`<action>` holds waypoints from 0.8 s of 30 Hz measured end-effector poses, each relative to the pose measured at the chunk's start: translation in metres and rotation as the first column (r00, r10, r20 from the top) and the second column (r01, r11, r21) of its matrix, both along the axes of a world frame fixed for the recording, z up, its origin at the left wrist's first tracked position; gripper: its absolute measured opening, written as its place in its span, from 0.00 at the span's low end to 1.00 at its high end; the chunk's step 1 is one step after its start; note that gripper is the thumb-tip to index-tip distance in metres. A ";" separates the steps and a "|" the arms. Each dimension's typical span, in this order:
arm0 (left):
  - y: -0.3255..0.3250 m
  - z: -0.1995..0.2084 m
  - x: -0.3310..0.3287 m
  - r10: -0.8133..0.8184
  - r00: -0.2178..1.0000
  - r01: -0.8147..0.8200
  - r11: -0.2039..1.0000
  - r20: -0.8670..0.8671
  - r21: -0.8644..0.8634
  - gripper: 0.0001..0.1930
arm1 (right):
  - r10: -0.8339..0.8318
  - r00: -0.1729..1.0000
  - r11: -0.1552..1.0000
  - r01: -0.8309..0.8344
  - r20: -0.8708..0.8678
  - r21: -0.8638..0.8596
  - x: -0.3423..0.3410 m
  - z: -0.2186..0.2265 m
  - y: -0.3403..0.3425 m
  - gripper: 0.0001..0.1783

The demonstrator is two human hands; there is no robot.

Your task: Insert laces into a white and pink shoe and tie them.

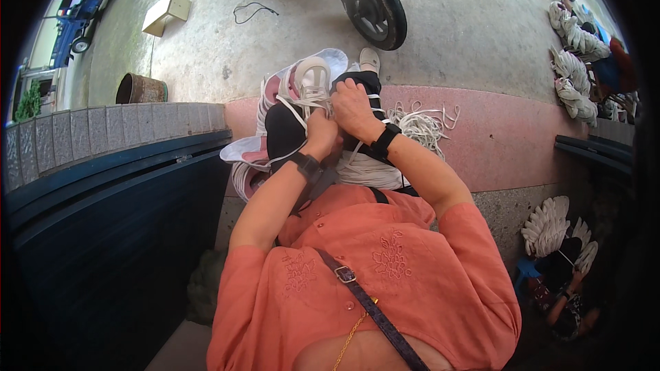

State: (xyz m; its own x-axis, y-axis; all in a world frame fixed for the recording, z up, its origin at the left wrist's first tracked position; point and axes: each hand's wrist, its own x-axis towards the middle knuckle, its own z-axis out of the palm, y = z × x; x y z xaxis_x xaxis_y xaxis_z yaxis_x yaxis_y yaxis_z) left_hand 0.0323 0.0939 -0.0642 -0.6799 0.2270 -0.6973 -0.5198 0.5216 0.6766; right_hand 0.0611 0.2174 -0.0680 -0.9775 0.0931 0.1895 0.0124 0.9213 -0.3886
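Note:
A white shoe rests against my dark-trousered left leg, its toe pointing away from me. White shoelace crosses its front and hangs loose beside my knee. My left hand is closed at the near end of the shoe, pinching the lace. Close beside it on the right, my right hand has its fingers bent together around lace; the fingertips are partly hidden. More shoe pieces with pink linings are stacked left of my legs, and another pink and white piece lies nearer me.
A heap of white laces lies right of my legs. Ahead stands a red scooter. A rusty pot and a small box are at the left. Another person sits at the lower right by bundled white shoe pieces.

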 end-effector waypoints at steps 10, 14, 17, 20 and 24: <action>-0.025 0.022 0.004 0.088 0.994 -0.071 0.974 -0.069 0.213 0.06 | 0.072 0.996 0.987 -0.065 0.046 -0.145 0.002 0.013 0.002 0.06; -0.040 0.026 -0.006 0.018 1.000 -0.019 0.980 0.010 0.197 0.07 | 0.027 1.000 0.996 -0.025 0.015 -0.083 0.009 -0.001 -0.009 0.09; -0.073 0.049 -0.038 0.111 0.984 -0.152 0.935 0.143 0.320 0.10 | 0.009 1.000 0.999 -0.009 0.008 -0.039 0.008 0.018 -0.015 0.09; -0.116 0.082 -0.097 0.183 0.981 -0.196 0.904 0.069 0.380 0.11 | -0.012 0.996 0.999 0.015 0.087 -0.031 0.002 0.015 -0.016 0.08; -0.173 0.156 -0.204 0.255 0.953 -0.086 0.742 -0.161 0.665 0.08 | -0.032 0.995 0.989 0.045 0.092 -0.144 -0.001 0.002 -0.019 0.11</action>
State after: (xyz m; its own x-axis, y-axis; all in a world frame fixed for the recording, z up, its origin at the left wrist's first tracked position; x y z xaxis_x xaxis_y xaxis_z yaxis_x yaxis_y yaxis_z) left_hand -0.1718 -0.0790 0.0913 -0.8693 0.4276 -0.2479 -0.3447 -0.1651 0.9241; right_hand 0.0604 0.1987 -0.0662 -0.9850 0.1510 0.0833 0.0872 0.8530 -0.5145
